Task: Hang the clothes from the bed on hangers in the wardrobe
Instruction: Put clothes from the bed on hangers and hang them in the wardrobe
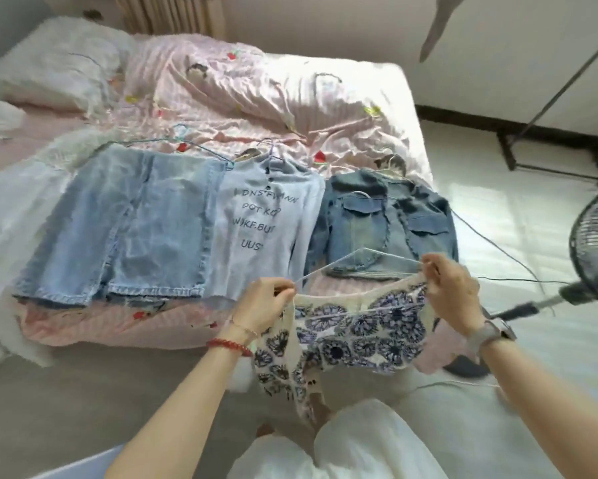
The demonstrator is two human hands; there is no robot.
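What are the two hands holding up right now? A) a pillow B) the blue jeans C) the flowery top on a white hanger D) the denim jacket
C: both the left hand and the right hand pinch the flowery top at its shoulders on the white hanger, while the jeans and denim jacket lie on the bed.

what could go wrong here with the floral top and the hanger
The left hand and right hand each pinch only an edge of the floral top against the thin white hanger, so that grip may slip. Its lower part hangs loose and could drop to the floor.
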